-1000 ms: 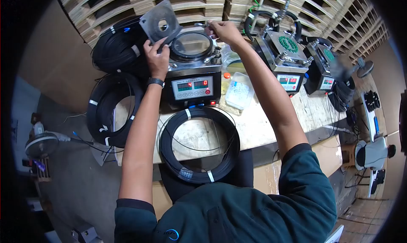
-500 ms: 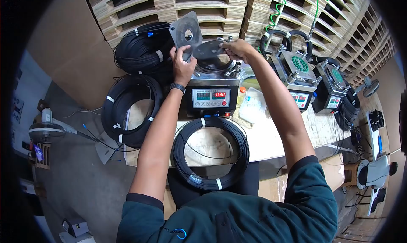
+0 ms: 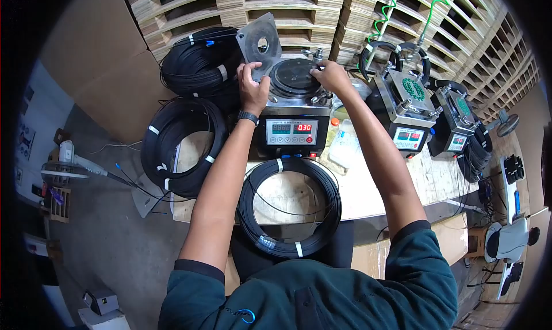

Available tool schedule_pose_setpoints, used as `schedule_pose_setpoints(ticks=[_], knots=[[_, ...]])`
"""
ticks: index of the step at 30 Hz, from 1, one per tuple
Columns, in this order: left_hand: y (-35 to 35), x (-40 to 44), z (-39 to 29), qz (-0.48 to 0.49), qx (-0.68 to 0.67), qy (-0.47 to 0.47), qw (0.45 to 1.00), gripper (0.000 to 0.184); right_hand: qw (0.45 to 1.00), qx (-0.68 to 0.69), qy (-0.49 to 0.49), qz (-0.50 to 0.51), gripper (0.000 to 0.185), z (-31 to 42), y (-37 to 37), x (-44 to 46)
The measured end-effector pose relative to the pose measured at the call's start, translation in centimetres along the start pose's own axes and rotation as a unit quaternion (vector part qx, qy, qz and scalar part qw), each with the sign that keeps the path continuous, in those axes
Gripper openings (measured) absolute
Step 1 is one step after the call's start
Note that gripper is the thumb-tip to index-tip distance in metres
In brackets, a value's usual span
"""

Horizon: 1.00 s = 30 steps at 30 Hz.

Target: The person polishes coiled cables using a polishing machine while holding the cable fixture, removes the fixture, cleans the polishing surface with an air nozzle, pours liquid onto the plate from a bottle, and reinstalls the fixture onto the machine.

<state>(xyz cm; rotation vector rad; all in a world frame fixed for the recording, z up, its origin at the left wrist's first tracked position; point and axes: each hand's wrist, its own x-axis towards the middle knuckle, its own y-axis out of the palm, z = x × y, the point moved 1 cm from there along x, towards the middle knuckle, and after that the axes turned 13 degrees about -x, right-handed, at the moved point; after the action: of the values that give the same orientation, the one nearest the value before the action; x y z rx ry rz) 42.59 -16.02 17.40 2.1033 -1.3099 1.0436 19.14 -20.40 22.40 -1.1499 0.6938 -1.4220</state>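
Observation:
A square metal plate (image 3: 250, 41) with a round hole in its middle stands tilted at the back left of a polishing machine (image 3: 263, 135). My left hand (image 3: 253, 90) is closed at its lower edge, fingers bent over it. On the machine's round top lies a thin dark disc (image 3: 293, 75), nearly flat. My right hand (image 3: 333, 78) pinches the disc's right edge; the fingertips are partly hidden. The machine's front display reads 0.30 in red. A coil of black cable (image 3: 246, 206) sits in front of the machine.
More black cable coils (image 3: 150, 149) stand at the left. Two similar machines (image 3: 409, 135) with green-dotted tops are at the right. A clear plastic box (image 3: 344, 151) and an orange-capped bottle (image 3: 334, 122) lie beside my machine. Wooden pallets (image 3: 282, 2) rise behind. A person (image 3: 512, 241) sits far right.
My right hand has lowered the dark disc from a tilted position above the machine onto its round top. My left hand stays at the metal plate. The camera view has shifted slightly.

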Motion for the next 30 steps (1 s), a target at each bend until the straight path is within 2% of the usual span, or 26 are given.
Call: schedule_pose_setpoints(ticks=[2,4,5,7,8,10,11,13,16,19,23,25,30], knots=[[-0.13,0.01,-0.18,0.014,-0.005,-0.02,1.0,0.028,1.0,0.001,-0.004,0.006,0.05,0.18,-0.5,-0.25],[-0.01,-0.09,0.11,0.006,-0.001,-0.007,1.0,0.026,0.997,-0.012,0.002,0.082,0.062,0.03,-0.58,-0.08],[-0.01,-0.11,0.21,-0.002,0.001,0.008,1.0,0.024,0.997,-0.01,0.003,0.082,0.062,0.06,-0.5,-0.22],[-0.06,-0.13,0.14,0.001,-0.007,-0.005,1.0,0.023,0.998,-0.03,0.004,0.056,0.081,0.3,-0.68,-0.58],[-0.05,-0.1,0.11,0.003,-0.016,-0.018,1.0,0.023,0.998,-0.028,0.005,0.054,0.081,0.32,-0.75,-0.77],[-0.12,-0.1,-0.07,0.007,-0.01,-0.016,1.0,0.023,0.997,-0.043,-0.066,0.029,0.101,0.28,-0.58,-0.85],[-0.15,-0.1,-0.1,0.009,-0.005,-0.018,1.0,0.024,0.997,-0.041,-0.065,0.028,0.101,0.15,-0.53,-0.76],[0.01,-0.14,0.09,0.004,-0.008,-0.019,1.0,0.024,0.993,-0.055,-0.089,0.051,0.114,0.21,-0.62,-0.72],[-0.07,-0.14,0.16,0.002,-0.008,-0.022,1.0,0.024,0.991,-0.068,-0.101,0.059,0.118,0.29,-0.62,-0.63],[-0.11,-0.16,0.12,0.007,-0.007,-0.026,1.0,0.024,0.985,-0.103,-0.105,0.091,0.114,0.46,-0.87,-0.58],[-0.06,-0.18,-0.13,-0.001,-0.028,-0.025,0.999,0.028,0.984,-0.099,-0.117,0.092,0.115,0.36,-0.77,-0.58],[0.11,-0.26,0.07,-0.009,-0.035,-0.034,0.999,0.03,0.987,-0.081,-0.128,0.06,0.119,0.31,-0.4,-0.58],[-0.03,-0.38,0.36,-0.004,-0.04,-0.056,0.998,0.036,0.984,-0.107,-0.124,0.073,0.118,0.43,-0.35,-0.3]])
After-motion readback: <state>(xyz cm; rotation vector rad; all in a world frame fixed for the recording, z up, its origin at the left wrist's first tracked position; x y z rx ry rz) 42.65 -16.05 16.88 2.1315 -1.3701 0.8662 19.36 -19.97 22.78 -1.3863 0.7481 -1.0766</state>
